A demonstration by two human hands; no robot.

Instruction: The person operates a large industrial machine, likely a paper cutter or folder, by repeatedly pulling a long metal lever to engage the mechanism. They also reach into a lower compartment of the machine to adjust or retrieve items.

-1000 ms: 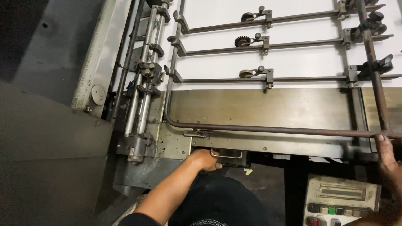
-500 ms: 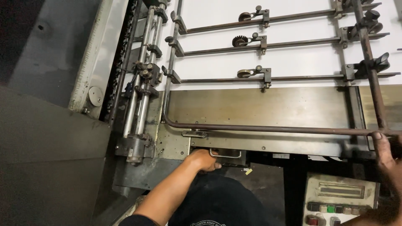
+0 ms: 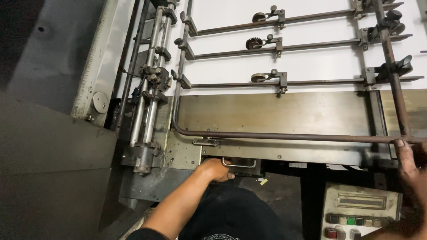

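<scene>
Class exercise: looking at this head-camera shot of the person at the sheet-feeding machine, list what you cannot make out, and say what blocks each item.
- Left hand fingertips, head view: tucked under the machine edge by the metal handle, so the grip is unclear.
- Right hand on the rusty bar: partly cut off by the right frame edge.
- Control panel buttons: cropped by the bottom edge.

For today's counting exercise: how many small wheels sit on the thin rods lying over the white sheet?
3, stacked near the middle: a smooth wheel on the top rod, a toothed wheel on the middle rod, a smooth wheel on the lowest. More may lie beyond the frame.
</scene>
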